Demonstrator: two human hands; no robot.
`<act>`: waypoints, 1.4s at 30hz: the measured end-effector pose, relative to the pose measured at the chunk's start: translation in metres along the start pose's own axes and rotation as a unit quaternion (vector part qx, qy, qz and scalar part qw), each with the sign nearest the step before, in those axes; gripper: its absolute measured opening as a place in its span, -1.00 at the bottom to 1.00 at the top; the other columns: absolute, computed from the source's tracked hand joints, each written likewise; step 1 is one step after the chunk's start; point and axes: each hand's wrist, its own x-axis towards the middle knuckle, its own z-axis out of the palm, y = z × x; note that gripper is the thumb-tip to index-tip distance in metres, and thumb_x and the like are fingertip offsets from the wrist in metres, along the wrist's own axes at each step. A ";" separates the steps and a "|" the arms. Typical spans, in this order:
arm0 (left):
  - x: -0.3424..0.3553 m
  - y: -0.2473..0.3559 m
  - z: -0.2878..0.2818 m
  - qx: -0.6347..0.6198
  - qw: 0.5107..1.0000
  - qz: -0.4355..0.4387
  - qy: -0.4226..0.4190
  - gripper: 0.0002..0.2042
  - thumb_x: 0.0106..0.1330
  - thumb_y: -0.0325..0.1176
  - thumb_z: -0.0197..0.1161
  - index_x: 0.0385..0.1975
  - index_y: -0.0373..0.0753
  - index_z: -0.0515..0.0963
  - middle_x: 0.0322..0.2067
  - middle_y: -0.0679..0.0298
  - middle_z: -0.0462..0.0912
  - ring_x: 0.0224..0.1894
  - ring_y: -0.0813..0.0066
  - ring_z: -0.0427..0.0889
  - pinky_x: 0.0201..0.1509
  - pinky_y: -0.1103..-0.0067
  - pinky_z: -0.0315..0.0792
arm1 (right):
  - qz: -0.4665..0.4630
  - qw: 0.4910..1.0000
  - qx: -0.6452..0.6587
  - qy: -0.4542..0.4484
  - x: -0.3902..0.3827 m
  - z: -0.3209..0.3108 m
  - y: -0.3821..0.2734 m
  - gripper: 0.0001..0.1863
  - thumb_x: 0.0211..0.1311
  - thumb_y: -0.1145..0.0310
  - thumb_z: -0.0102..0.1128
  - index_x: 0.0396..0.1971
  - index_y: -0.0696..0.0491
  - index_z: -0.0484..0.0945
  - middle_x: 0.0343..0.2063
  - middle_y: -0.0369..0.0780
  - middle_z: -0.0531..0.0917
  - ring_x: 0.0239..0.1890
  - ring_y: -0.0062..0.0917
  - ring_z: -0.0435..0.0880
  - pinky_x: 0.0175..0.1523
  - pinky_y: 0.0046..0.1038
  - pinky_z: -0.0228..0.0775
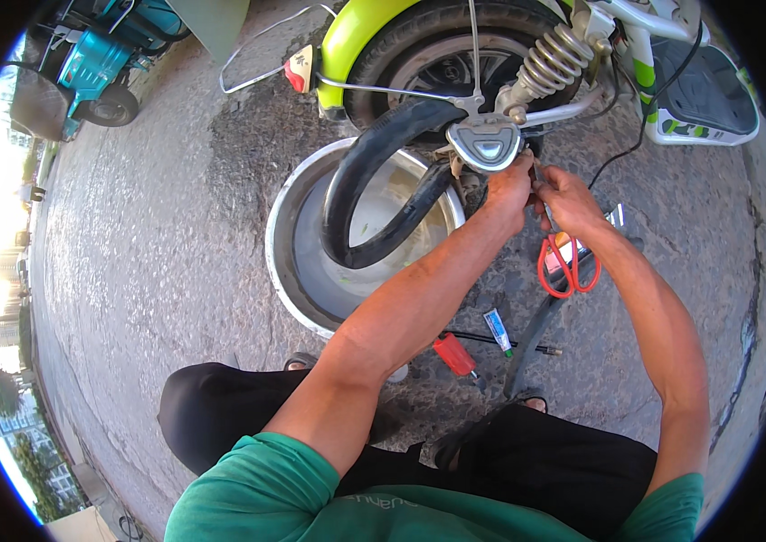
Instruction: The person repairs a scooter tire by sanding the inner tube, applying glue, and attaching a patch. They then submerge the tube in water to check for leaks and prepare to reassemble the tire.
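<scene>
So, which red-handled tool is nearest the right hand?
The loop-handled scissors, close to the right hand; the other tool, with its one chunky handle, lies farther off near the small tube.

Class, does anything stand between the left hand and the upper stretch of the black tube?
Yes: in this view, the grey footrest lies between the left hand and the upper stretch of the tube. Their exact depth is hard to judge here.

- I see the left forearm (432, 291) slanting forward and rightward, elbow slightly bent.
- The right forearm (652, 312) angles forward and leftward, its elbow bent too.
- The left hand (509, 187) has curled fingers, partly hidden from me.
- Just beside it, the right hand (573, 200) bends its fingers inward.
</scene>
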 end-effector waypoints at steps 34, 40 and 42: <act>0.042 -0.039 0.000 0.029 0.999 0.024 0.002 -0.69 0.55 -0.07 0.01 -0.11 -0.20 0.50 -0.39 0.23 0.57 -0.44 0.38 0.54 -0.47 0.34 0.42 | -0.086 0.996 0.024 0.000 0.033 -0.006 0.044 -0.76 0.56 0.31 -0.08 -0.17 0.16 0.51 -0.52 -0.25 0.58 -0.65 -0.61 0.50 -0.64 -0.53 0.30; 0.039 -0.037 -0.001 0.039 0.998 0.038 0.024 -0.68 0.55 -0.05 0.01 -0.17 -0.20 0.50 -0.42 0.26 0.54 -0.45 0.39 0.53 -0.49 0.35 0.41 | -0.092 0.995 0.026 -0.015 0.040 -0.006 0.052 -0.75 0.57 0.29 -0.08 -0.15 0.15 0.51 -0.51 -0.25 0.59 -0.65 -0.62 0.49 -0.64 -0.54 0.32; 0.038 -0.039 -0.002 0.047 0.998 0.040 0.025 -0.66 0.53 -0.03 0.03 -0.15 -0.22 0.52 -0.38 0.22 0.59 -0.41 0.36 0.56 -0.43 0.32 0.44 | -0.087 0.995 0.039 -0.002 0.037 -0.002 0.050 -0.75 0.57 0.29 -0.08 -0.12 0.14 0.51 -0.52 -0.26 0.58 -0.65 -0.62 0.50 -0.63 -0.53 0.33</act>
